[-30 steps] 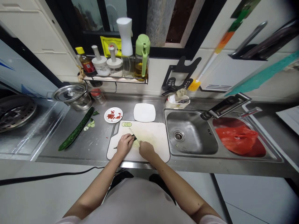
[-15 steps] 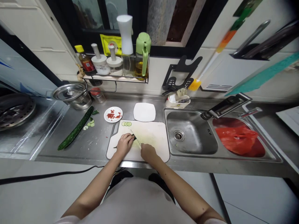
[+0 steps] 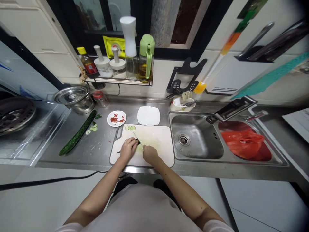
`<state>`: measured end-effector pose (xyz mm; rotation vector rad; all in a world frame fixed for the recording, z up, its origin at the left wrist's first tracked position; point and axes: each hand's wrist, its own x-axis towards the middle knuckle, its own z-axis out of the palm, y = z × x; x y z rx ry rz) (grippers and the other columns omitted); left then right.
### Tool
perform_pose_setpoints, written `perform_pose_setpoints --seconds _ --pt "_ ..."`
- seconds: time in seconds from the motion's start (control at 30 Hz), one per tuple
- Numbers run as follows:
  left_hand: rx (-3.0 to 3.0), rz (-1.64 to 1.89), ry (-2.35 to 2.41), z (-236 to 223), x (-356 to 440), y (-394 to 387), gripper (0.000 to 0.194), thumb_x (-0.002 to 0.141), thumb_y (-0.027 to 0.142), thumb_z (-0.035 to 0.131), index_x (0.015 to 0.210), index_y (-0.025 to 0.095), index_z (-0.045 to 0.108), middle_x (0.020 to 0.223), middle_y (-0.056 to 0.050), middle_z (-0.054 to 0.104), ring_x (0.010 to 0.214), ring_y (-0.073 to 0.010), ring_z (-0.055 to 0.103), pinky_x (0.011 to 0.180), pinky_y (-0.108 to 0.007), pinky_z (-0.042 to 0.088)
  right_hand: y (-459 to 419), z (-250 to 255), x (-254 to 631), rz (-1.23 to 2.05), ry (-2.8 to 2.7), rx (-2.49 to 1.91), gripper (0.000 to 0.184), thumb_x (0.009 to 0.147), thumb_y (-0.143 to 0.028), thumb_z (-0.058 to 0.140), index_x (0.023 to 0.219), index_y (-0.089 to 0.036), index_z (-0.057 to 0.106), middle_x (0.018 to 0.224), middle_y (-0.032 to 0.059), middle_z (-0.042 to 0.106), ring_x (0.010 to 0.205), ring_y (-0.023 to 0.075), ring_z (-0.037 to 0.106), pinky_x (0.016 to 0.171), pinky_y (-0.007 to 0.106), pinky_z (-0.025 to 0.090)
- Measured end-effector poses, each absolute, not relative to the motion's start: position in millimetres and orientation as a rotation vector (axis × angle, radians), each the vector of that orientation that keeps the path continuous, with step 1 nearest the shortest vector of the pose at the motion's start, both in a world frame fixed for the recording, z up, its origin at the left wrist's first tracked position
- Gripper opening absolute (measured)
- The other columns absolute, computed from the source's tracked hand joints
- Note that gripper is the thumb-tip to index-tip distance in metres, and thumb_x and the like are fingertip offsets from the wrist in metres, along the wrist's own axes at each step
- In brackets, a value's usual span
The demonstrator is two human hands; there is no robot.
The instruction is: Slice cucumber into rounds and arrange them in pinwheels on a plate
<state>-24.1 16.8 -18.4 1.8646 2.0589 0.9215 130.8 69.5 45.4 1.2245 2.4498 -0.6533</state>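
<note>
My left hand (image 3: 128,149) presses on a dark green piece of cucumber (image 3: 118,152) on the white cutting board (image 3: 164,141); most of the piece is hidden under the fingers. In my right hand (image 3: 151,155), closed on the handle, is a knife (image 3: 138,138) whose blade lies slantwise just right of the left fingertips. Several round cucumber slices (image 3: 130,128) overlap in a row at the board's upper left. Wet greenish marks stain the middle of the board.
A whole cucumber (image 3: 77,137) and a few offcuts (image 3: 93,128) lie left. Behind the board are a plate of chopped red bits (image 3: 116,124) and a white square plate (image 3: 148,116). The sink (image 3: 200,151) is right; a lidded steel pot (image 3: 84,104) stands back left.
My right hand and the knife have shifted slightly left, nearer my left hand. The left hand stays in place on the cucumber piece.
</note>
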Motion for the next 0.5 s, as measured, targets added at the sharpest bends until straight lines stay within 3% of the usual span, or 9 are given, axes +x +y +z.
perform_pose_setpoints --seconds 0.5 --pt "1.896 0.981 2.056 -23 -25 18 0.02 0.092 0.026 0.05 0.099 0.023 0.069 0.098 -0.006 0.064 0.094 -0.0185 0.058 0.085 -0.033 0.048 60 53 146 -0.643 2.378 1.24 0.03 0.088 -0.009 0.036 0.109 -0.012 0.058 0.101 0.0156 0.067 0.097 0.0233 0.064 0.079 0.032 0.047"
